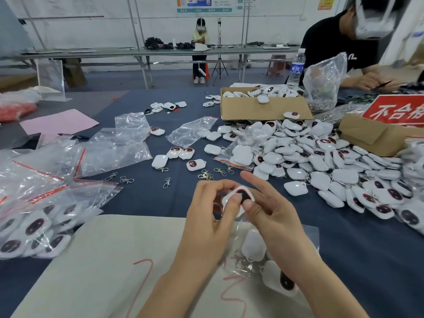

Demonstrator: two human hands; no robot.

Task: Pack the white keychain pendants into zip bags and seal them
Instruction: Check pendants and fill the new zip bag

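A white keychain pendant (241, 195) with a dark oval face is held between both hands above the table's near edge. My left hand (210, 216) pinches its left side with thumb and fingers. My right hand (268, 210) pinches its right side with the thumb, index finger stretched out. Under the hands lies a clear zip bag (259, 255) holding a few pendants with metal clasps. A large heap of loose pendants (321, 161) covers the table to the right. Filled zip bags (34, 228) lie at the left.
Empty zip bags (114, 145) with red strips lie at left centre. Loose metal clasps (167, 182) lie mid-table. A cardboard box (259, 109) of pendants stands behind the heap, a red sign (399, 111) at right. A person in black works at the far right.
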